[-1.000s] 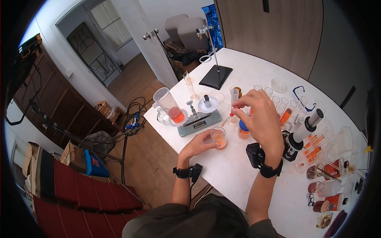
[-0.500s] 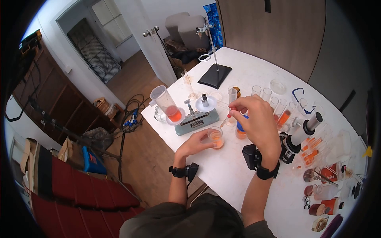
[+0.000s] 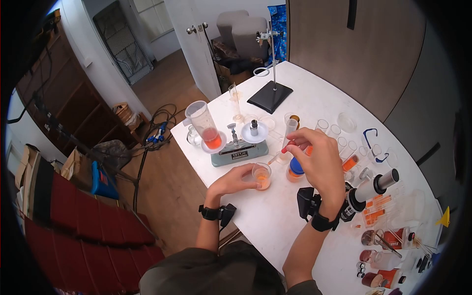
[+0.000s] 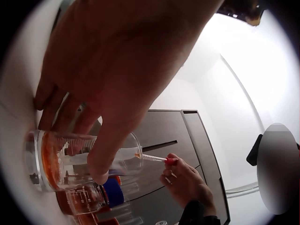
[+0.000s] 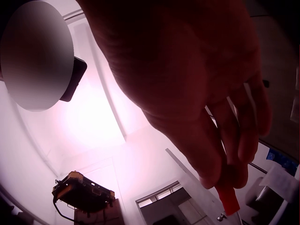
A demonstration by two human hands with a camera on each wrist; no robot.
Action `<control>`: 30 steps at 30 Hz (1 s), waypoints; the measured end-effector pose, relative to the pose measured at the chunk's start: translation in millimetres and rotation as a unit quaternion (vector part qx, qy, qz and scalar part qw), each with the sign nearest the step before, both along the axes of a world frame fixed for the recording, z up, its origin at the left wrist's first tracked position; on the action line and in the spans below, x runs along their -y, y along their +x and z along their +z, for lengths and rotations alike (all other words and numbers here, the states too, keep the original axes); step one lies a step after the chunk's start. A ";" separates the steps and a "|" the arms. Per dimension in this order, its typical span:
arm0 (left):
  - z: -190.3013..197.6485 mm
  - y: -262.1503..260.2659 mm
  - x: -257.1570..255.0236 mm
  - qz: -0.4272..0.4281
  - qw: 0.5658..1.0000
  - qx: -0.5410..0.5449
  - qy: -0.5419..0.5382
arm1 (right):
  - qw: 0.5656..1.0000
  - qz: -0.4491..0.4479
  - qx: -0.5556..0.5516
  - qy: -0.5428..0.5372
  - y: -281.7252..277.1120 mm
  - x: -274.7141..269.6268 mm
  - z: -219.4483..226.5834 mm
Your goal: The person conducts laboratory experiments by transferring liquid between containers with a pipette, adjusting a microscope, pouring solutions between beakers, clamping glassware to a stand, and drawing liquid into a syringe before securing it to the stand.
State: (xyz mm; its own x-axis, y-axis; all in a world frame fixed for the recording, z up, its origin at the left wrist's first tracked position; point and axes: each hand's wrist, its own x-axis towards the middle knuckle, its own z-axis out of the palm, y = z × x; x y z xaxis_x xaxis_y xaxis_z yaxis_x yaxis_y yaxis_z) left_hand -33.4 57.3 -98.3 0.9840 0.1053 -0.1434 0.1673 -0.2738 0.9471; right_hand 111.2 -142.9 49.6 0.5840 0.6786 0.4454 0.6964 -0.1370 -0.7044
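Observation:
My left hand is wrapped round a small clear beaker with orange liquid low in it; the beaker stands upright at the white table's near edge. In the left wrist view the thumb lies across the beaker's wall. My right hand pinches the red bulb of a dropper between thumb and fingertips. The dropper slants down, its tip close over the beaker's rim. Red rubber shows below the fingertips in the right wrist view. Beside the beaker stands a blue-capped bottle of orange liquid.
Behind the beaker, a balance carries a plastic jug of red liquid and a metal weight. A ring stand stands farther back. To the right are test tubes, blue-rimmed goggles, a microscope and several jars.
The head view has shifted, so the table sits differently in the frame. Both hands keep their holds; the dropper's tip has stayed close by the beaker's rim.

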 end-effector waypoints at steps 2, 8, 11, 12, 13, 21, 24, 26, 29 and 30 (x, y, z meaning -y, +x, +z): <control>1.0 -0.3 0.5 -0.003 1.000 0.000 0.014 | 1.000 0.001 -0.007 -0.019 3.6 -0.1 1.3; 0.7 -0.7 -0.5 -0.002 1.000 0.002 0.023 | 0.999 -0.006 0.006 -0.040 5.2 -1.4 4.4; 0.9 -0.2 -1.0 -0.008 0.999 0.013 0.036 | 0.999 -0.014 0.025 -0.025 2.2 -0.4 9.6; 0.6 0.2 -1.4 -0.006 0.999 0.014 0.036 | 0.999 -0.017 0.032 -0.020 1.1 -0.4 12.9; 0.0 0.3 -1.2 -0.006 0.999 0.017 0.041 | 0.999 -0.015 0.033 -0.021 -0.3 -0.9 17.0; 1.8 1.0 0.2 -0.010 0.998 0.034 0.048 | 0.995 0.015 0.065 0.073 -22.1 -19.0 36.0; 3.0 1.0 -0.6 -0.012 0.998 0.025 0.062 | 0.996 0.015 0.063 0.060 -26.4 -22.0 30.5; 3.1 -0.2 0.1 -0.012 0.997 0.024 0.066 | 0.996 0.020 0.075 0.048 -24.4 -22.0 29.1; 7.2 1.8 0.4 -0.015 0.997 0.020 0.077 | 0.996 0.015 0.080 0.034 -20.6 -17.8 26.9; 8.0 1.3 0.5 -0.014 0.996 0.013 0.082 | 0.997 0.011 0.070 0.031 -20.0 -16.3 25.8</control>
State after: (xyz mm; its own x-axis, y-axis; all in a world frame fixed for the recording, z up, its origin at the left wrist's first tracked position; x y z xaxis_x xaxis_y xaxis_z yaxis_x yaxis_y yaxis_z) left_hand -32.1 56.8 -90.3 0.9901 0.0977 -0.1010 0.1335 -0.4286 0.8936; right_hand 91.2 -126.6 75.4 0.4984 0.6593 0.5630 0.7904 -0.0787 -0.6075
